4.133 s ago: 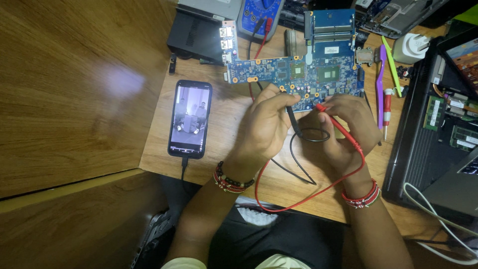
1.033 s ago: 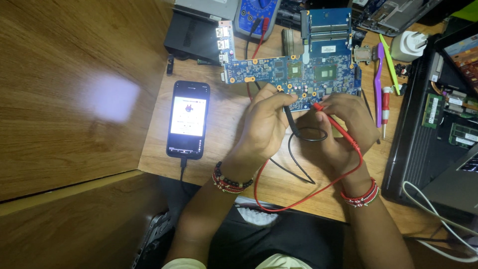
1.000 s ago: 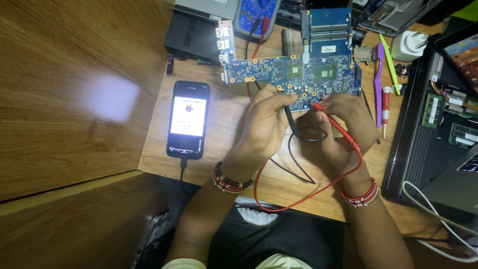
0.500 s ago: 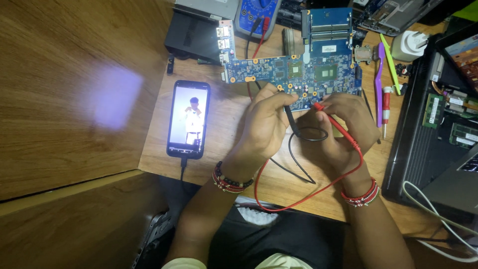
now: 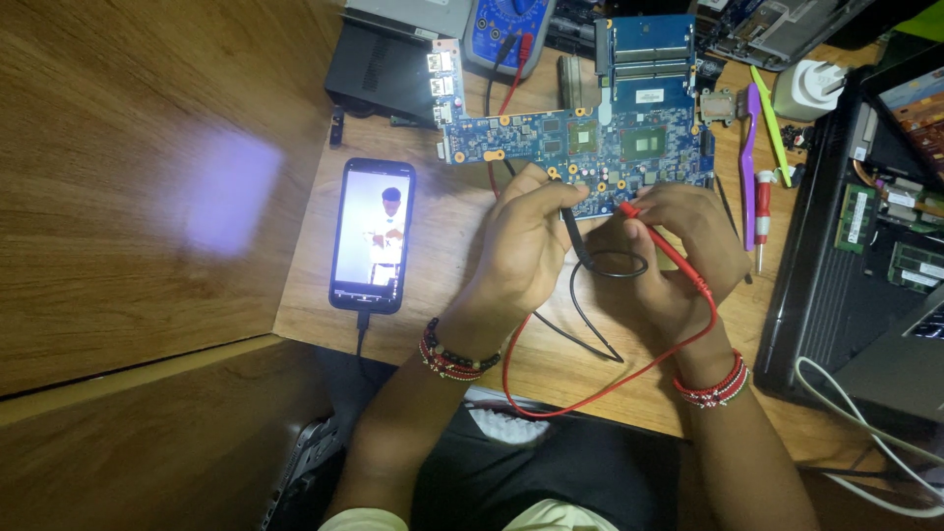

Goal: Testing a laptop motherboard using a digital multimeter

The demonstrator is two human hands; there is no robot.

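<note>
Probing a blue circuit board (image 5: 590, 147) at upper centre

Left hand (image 5: 521, 251) clamped on the black probe (image 5: 573, 231); right hand (image 5: 688, 246) gripping the red probe (image 5: 654, 236); both tips at the board's lower edge; a steady touch seems needed.

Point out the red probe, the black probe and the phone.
red probe (image 5: 661, 243): head view, on its shaft, in front of the right hand (image 5: 688, 251).
black probe (image 5: 576, 236): head view, on its body beside the left hand (image 5: 521, 246).
phone (image 5: 373, 236): head view, middle of its lit screen.
</note>
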